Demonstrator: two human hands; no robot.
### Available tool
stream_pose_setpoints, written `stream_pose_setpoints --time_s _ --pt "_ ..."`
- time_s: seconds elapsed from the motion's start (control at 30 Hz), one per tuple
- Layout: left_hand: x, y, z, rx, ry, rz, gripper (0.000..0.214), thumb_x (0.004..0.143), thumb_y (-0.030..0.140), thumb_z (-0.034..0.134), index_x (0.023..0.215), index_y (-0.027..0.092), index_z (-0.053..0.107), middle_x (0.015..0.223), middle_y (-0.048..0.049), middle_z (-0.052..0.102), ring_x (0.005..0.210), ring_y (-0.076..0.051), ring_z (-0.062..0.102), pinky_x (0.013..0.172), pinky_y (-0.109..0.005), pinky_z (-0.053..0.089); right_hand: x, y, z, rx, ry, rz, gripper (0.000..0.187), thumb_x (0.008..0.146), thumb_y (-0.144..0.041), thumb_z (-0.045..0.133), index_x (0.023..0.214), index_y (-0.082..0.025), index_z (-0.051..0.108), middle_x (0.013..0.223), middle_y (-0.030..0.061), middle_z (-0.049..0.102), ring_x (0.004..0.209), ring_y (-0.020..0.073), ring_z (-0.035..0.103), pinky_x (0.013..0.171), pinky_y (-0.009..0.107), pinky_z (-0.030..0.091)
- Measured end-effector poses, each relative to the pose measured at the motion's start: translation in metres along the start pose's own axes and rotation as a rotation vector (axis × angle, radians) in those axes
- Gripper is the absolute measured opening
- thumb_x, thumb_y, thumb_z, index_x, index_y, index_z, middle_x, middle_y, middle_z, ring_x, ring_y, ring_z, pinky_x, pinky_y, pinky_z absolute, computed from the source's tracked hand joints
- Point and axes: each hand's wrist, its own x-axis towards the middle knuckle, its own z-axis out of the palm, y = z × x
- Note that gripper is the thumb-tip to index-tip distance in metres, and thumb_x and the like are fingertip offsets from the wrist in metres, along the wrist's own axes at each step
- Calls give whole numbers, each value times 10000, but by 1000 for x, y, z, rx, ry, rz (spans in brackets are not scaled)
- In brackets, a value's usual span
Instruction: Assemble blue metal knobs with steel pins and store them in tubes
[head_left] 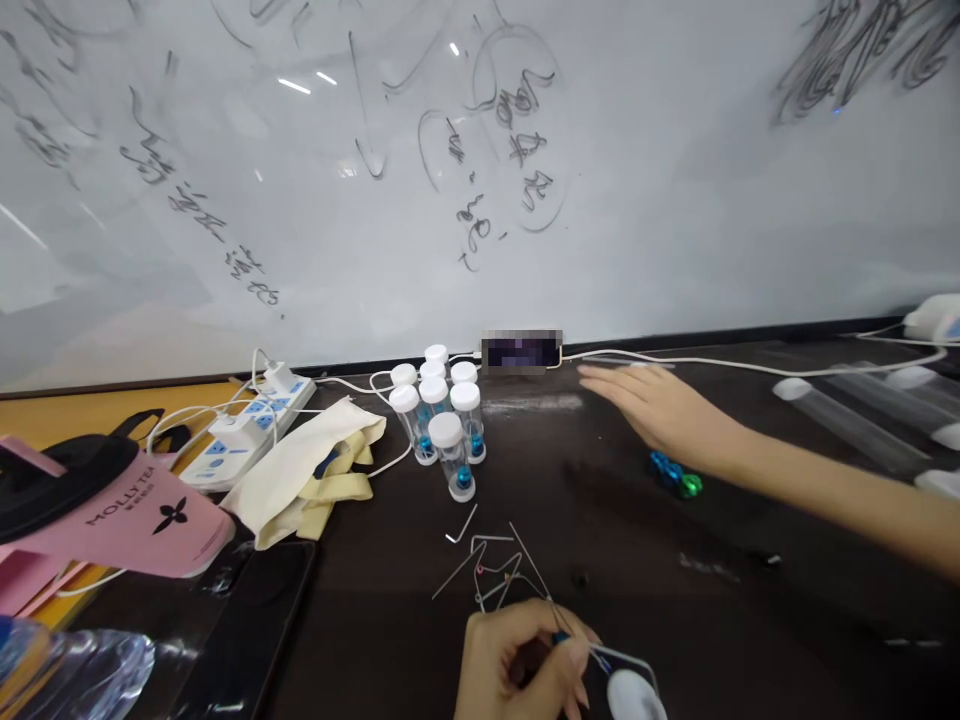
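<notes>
My left hand [525, 665] is low in the middle, fingers curled in a pinch around thin bent metal wires [487, 560] and a small blue piece. A white cap [634, 697] lies just right of it. My right hand [660, 410] reaches across the dark table [600, 540] with its fingers stretched flat, holding nothing, its fingertips close to a dark device [521, 352] at the wall. Small blue and green pieces [675, 475] lie just under my right wrist. A cluster of clear vials [442, 415] with white caps and blue beads inside stands left of that hand.
A cream cloth bag [315, 470], a white power strip [251, 425] with cables and a pink "Molly Tea" bag [142, 520] lie at the left. Long clear tubes [847, 420] lie at the right. A plastic bottle [67, 675] is at the bottom left. A scribbled whiteboard [480, 170] backs the table.
</notes>
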Motion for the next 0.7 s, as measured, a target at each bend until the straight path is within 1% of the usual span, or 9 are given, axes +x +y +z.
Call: stream_pose_setpoints --time_s 0.03,0.1,0.13,0.17,0.23,0.3,0.43,0.57,0.7 --pt "0 4 0 -4 -30 9 331 832 436 639 789 121 734 581 -75 654 423 -110 564 427 -195 417 -14 -26 -12 101 56 79 335 960 -117 385 1262 -128 531 1250 147 629 1086 260 600 920 452 486" --pt "1 13 0 -19 -45 27 320 837 414 640 762 112 715 615 -67 651 434 -88 536 451 -192 407 -43 -79 -29 312 55 203 247 973 -210 427 1171 -165 568 1097 116 682 987 223 648 850 376 538" --pt "2 17 -1 -22 -32 20 311 839 398 643 742 110 705 632 -64 650 454 -86 536 478 -197 416 -57 -103 -34 390 52 227 239 980 -237 421 1161 -177 567 1043 102 694 934 209 667 796 344 559" --pt "2 20 -1 -24 -30 18 290 834 378 654 734 109 699 627 -53 639 468 -86 536 498 -200 421 -69 -123 -37 431 65 226 237 984 -261 424 1156 -183 567 994 91 704 893 203 677 754 325 568" --pt "3 23 -3 -27 -32 -3 247 828 346 667 773 107 700 598 -29 614 480 -89 534 521 -207 428 -87 -151 -35 424 103 158 257 971 -303 471 1172 -180 574 1015 96 712 925 228 680 810 372 560" --pt "2 24 -4 -36 -26 -6 230 824 331 671 782 106 696 593 -19 604 484 -89 530 527 -210 433 -97 -161 -28 414 161 101 289 955 -283 521 1213 -164 568 1021 104 715 907 234 683 837 400 546" --pt "-3 25 -1 -6 -61 -18 215 829 315 666 805 104 701 615 -22 616 500 -91 544 540 -212 446 -102 -153 -16 454 183 45 403 899 -203 625 1285 -133 532 1011 104 718 892 229 684 809 395 548" --pt "-8 25 3 -6 -99 -47 224 830 321 662 831 102 712 659 -42 633 542 -106 560 541 -218 472 -107 -150 -17 506 193 -1 304 902 -141 606 1205 -166 589 945 67 728 846 212 689 792 386 551" --pt "-10 25 5 2 -109 -53 223 823 319 667 828 104 721 733 -67 662 555 -107 559 518 -218 483 -110 -154 -20 510 198 -59 214 915 -133 568 1117 -178 624 948 63 732 822 205 685 775 371 544"
